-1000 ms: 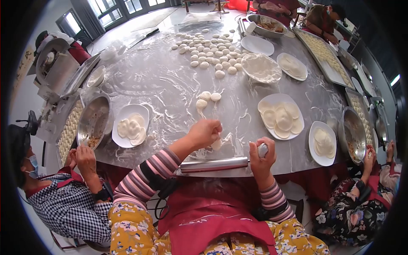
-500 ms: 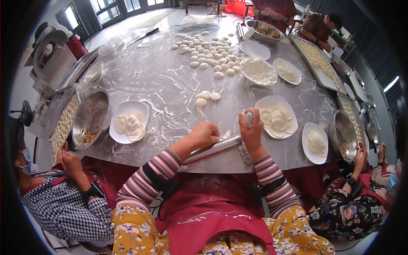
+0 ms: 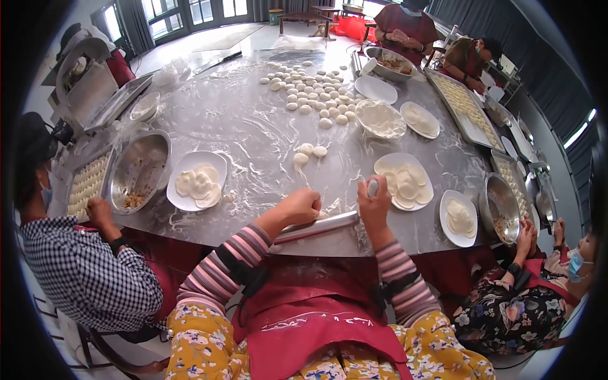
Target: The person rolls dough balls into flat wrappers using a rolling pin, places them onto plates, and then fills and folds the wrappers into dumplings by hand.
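My right hand (image 3: pixel 374 196) is wrapped round the handle of a metal rolling pin (image 3: pixel 316 227), whose shiny barrel lies slanted near the table's front edge. Just behind the barrel, my left hand (image 3: pixel 303 206) is closed with its fingertips curled down by a bit of pale dough (image 3: pixel 324 214); what the fingers pinch is mostly hidden. Three small dough rounds (image 3: pixel 306 149) sit farther back on the floury steel table (image 3: pixel 253 238). A white plate of flat dough wrappers (image 3: pixel 405 182) stands beyond my right hand, and another (image 3: pixel 198 184) is to the left.
Metal bowls with filling stand at left (image 3: pixel 140 174) and right (image 3: pixel 500 206). Several dough pieces (image 3: pixel 316 88) and a flour bowl (image 3: pixel 380 119) are farther back. Trays of dumplings (image 3: pixel 462 109) line the right side. Co-workers sit at both sides, one in a checked shirt (image 3: pixel 95 272).
The view has shifted slightly. The left co-worker's hand has moved to the dumpling tray. My hands stay near the rolling pin, with little visible movement.
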{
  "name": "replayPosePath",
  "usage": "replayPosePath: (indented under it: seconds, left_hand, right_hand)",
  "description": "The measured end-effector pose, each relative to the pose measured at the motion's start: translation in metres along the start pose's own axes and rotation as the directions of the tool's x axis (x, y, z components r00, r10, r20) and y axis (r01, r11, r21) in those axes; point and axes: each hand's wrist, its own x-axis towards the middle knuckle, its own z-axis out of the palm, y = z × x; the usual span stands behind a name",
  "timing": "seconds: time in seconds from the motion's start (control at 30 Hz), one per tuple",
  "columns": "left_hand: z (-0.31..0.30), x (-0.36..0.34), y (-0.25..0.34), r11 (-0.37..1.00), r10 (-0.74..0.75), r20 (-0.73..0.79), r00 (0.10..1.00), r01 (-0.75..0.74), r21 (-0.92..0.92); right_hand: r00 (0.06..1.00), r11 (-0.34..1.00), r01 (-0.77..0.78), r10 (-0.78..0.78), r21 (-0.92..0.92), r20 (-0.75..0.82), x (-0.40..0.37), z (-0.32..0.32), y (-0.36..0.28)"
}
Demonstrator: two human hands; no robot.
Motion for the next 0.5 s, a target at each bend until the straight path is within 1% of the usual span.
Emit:
replayPosePath:
  seconds: [0.03, 0.07, 0.1, 0.13, 0.17, 0.2, 0.23, 0.27, 0.3, 0.37, 0.4, 0.43, 0.47, 0.5]
  left_hand:
    - [0.002, 0.002, -0.001, 0.998, 0.054, -0.055, 0.997, -0.053, 0.025]
    - [0.003, 0.004, -0.002, 0.998, 0.058, -0.046, 0.997, -0.056, 0.036]
    - [0.003, 0.007, 0.0, 0.999, 0.045, -0.069, 0.997, -0.044, 0.007]
    - [0.004, 0.01, 0.003, 0.999, 0.033, -0.092, 0.995, -0.036, -0.026]
    - [0.005, 0.013, 0.003, 0.999, 0.042, -0.079, 0.996, -0.044, -0.027]
    - [0.004, 0.014, 0.003, 0.998, 0.065, -0.017, 0.998, -0.065, 0.002]
    - [0.004, 0.015, 0.003, 0.996, 0.086, 0.04, 0.996, -0.087, 0.026]
    - [0.006, 0.014, 0.0, 0.996, 0.088, 0.044, 0.995, -0.089, 0.015]
    - [0.007, 0.012, -0.003, 0.992, 0.115, 0.028, 0.993, -0.116, 0.041]
    - [0.008, 0.009, -0.008, 0.989, 0.139, 0.005, 0.99, -0.139, 0.059]
    - [0.008, 0.006, -0.009, 0.994, 0.041, -0.017, 0.999, -0.043, -0.104]
    - [0.009, 0.002, -0.008, 0.963, -0.06, -0.021, 0.998, 0.052, -0.264]
    - [0.009, 0.0, -0.007, 0.962, -0.062, -0.017, 0.998, 0.055, -0.268]
    - [0.007, -0.003, -0.004, 0.968, -0.038, 0.01, 0.999, 0.039, -0.246]
  right_hand:
    - [0.999, 0.999, -0.025, 0.024, 0.02, 0.022, 0.008, 0.011, 0.005]
    - [0.998, 0.998, -0.052, 0.05, 0.036, 0.043, 0.012, 0.019, 0.009]
    - [0.998, 0.998, -0.058, 0.057, 0.033, 0.029, 0.015, 0.022, 0.006]
    - [0.993, 0.992, -0.101, 0.096, 0.077, 0.068, 0.017, 0.023, 0.004]
    - [0.984, 0.983, -0.147, 0.134, 0.113, 0.113, 0.017, 0.02, 0.003]
    - [0.984, 0.983, -0.153, 0.142, 0.1, 0.107, 0.014, 0.012, 0.001]
    - [0.993, 0.995, -0.085, 0.081, 0.055, 0.082, 0.009, 0.002, -0.002]
    - [0.998, 1.0, -0.017, 0.016, 0.01, 0.066, 0.003, -0.006, -0.007]
    - [0.997, 1.0, -0.018, 0.018, 0.002, 0.075, -0.006, -0.017, -0.014]
    - [0.994, 0.993, -0.106, 0.104, 0.052, 0.037, -0.024, -0.036, -0.028]
    - [0.994, 0.993, -0.107, 0.105, 0.047, 0.043, -0.027, -0.038, -0.027]
    - [0.99, 0.989, -0.134, 0.132, 0.061, 0.044, -0.031, -0.04, -0.027]
    - [0.986, 0.984, -0.163, 0.16, 0.077, 0.043, -0.033, -0.041, -0.027]
    - [0.999, 0.999, -0.033, 0.033, -0.012, 0.008, -0.024, -0.035, -0.029]
